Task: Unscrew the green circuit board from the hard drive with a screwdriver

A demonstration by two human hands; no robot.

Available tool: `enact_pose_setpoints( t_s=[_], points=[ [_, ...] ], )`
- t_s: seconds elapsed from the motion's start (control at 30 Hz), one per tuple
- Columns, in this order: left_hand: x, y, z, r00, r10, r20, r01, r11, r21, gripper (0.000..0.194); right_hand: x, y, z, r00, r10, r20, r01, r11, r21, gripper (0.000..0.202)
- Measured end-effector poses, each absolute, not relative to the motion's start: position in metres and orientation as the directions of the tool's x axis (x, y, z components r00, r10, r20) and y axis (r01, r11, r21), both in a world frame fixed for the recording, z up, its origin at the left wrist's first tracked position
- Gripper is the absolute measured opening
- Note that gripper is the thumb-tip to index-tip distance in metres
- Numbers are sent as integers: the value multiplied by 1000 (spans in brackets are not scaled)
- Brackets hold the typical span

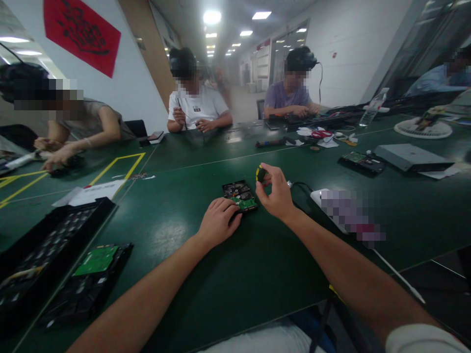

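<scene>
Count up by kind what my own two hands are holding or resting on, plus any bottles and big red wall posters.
Yellow-and-black handle, in your right hand: 1
Opened drive, under your left hand: 1
Clear bottle: 1
Red poster: 1
Total: 4

We look from one head-worn camera, forward and down across the bench (221,289), our hands (220,219) near, the corridor (245,102) far off at twelve o'clock.

Green tabletop (191,299), hard drive (246,202), black tray (96,215), clear bottle (373,110)
</scene>
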State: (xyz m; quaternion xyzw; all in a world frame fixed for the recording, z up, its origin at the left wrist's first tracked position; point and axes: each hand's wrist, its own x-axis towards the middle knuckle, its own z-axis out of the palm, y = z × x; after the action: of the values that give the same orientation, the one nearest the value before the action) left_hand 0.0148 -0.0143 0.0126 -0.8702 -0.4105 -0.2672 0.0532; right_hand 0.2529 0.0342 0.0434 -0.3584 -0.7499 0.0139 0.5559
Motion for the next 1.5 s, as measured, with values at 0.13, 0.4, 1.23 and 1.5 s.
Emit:
enact_pose_setpoints(
  t_s=[0.13, 0.4, 1.23, 1.5],
  points=[
    [16, -14, 12, 513, 677, 528, 739, -661, 130, 21, 253, 34, 44, -128, 541, 831, 528, 746, -405, 56],
    [17, -14, 11, 497, 674, 546, 752, -649, 116, 20, 253, 35, 43, -128, 544, 829, 538, 741, -403, 55],
    [12, -13, 9, 527, 683, 505, 745, -657, 111, 29, 252, 33, 45, -124, 545, 829, 543, 736, -403, 57],
    [15, -17, 9, 511, 704, 493, 774, -626, 93, 29, 252, 34, 44, -128, 543, 830, 543, 739, -399, 57]
  ],
)
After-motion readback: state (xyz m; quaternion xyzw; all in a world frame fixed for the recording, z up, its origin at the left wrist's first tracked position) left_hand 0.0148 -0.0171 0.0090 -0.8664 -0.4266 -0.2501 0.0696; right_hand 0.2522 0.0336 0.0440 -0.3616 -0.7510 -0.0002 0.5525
